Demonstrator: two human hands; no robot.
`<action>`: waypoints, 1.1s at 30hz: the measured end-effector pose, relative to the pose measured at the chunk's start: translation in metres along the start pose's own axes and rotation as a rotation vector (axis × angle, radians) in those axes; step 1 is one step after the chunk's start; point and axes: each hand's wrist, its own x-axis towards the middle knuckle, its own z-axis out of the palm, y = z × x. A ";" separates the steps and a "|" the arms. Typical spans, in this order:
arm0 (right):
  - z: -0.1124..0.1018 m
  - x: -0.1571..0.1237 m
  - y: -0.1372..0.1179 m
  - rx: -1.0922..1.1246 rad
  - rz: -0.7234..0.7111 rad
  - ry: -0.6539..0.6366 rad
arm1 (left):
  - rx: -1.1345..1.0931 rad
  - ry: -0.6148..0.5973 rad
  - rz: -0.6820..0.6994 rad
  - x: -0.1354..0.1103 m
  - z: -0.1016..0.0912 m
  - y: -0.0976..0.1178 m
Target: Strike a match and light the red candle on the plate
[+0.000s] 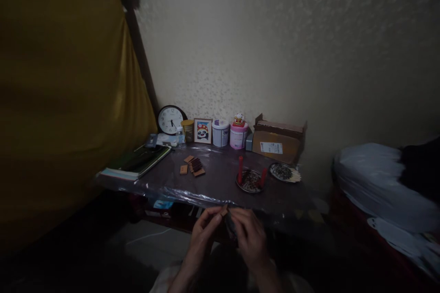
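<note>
In front of the table's near edge, my left hand (205, 232) pinches a small tan flat piece (224, 212) between thumb and fingers. My right hand (250, 234) is closed at the other side of that piece, its fingertips meeting it. A dark, blurry thing (230, 226) hangs below, between the hands; its kind is too dim to make out. Farther in on the table lie several tan square pieces (198, 172), some with dark brown strips. A round plate (252, 191) carries upright red candles (240, 169) and small dark and pale bits.
A second plate (275, 176) at right holds dark-tipped pale sticks (294, 175). Along the wall stand a clock (171, 120), framed panda picture (203, 131), two tubs (220, 133), and a cardboard box (280, 139). A book (137, 162) lies left, beside a yellow curtain (68, 100).
</note>
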 end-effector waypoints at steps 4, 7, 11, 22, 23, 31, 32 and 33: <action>0.008 -0.005 0.039 -0.077 0.219 0.066 | 0.030 0.001 0.004 -0.001 -0.001 0.000; 0.003 -0.003 0.047 -0.004 0.355 0.177 | 0.044 0.013 -0.005 -0.001 -0.005 -0.004; -0.007 0.005 0.033 0.105 0.440 0.233 | 0.046 0.020 -0.019 -0.001 -0.006 -0.010; -0.001 0.001 -0.002 0.244 0.388 0.205 | 0.019 0.011 -0.018 0.000 0.003 -0.012; 0.000 0.000 -0.004 0.243 0.378 0.195 | 0.020 0.006 -0.015 0.000 0.003 -0.013; -0.002 -0.003 -0.008 0.347 0.476 0.075 | 0.063 -0.025 -0.008 -0.001 0.003 -0.010; -0.003 -0.003 -0.008 0.366 0.491 0.056 | 0.063 -0.030 -0.008 -0.001 0.002 -0.010; -0.003 -0.003 -0.008 0.382 0.495 0.040 | 0.059 -0.033 -0.008 -0.001 0.002 -0.010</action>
